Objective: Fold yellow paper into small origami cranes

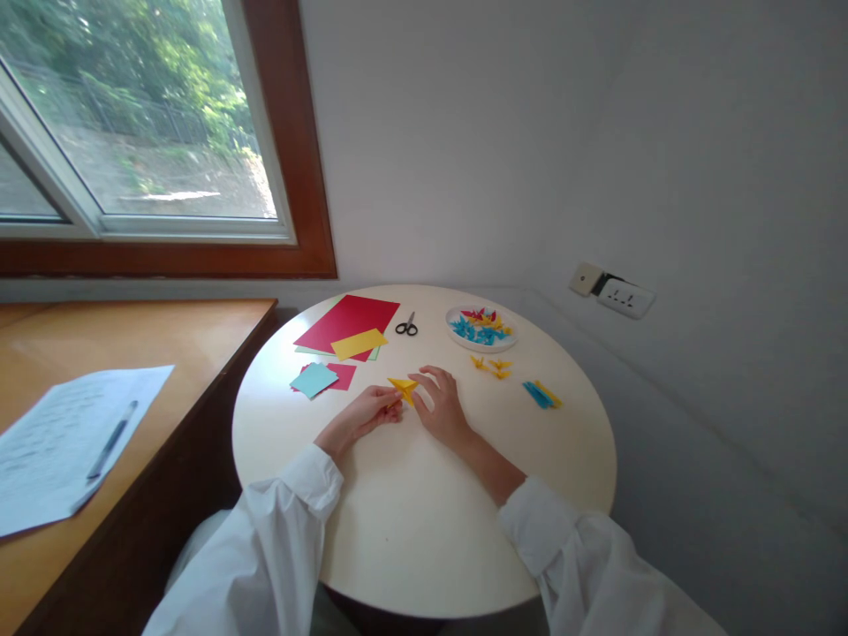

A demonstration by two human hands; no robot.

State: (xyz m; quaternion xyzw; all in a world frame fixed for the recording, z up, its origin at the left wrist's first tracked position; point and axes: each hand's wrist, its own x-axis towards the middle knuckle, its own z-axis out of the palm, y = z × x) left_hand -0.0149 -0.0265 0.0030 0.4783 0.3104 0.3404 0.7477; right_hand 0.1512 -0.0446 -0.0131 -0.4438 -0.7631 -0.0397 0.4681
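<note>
A small piece of folded yellow paper (pixel 403 387), with pointed corners, is held above the middle of the round white table (pixel 424 530). My left hand (pixel 368 412) pinches its left side between thumb and fingers. On the other side, my right hand (pixel 442 408) curls its fingers close around the paper's right edge; whether they grip it or only hover beside it is hard to make out. To the right lie several small yellow paper cranes (pixel 491 367). Blue folded paper strips (pixel 537 395) rest further right, with yellow ones beside them.
At the back left are a red sheet (pixel 351 320), a yellow rectangle (pixel 359 344) and light blue squares (pixel 314 380). Scissors (pixel 406 327) lie near a white plate (pixel 457 339) of colourful paper cranes. A wooden desk (pixel 218 336) with written paper and a pen (pixel 112 440) stands left.
</note>
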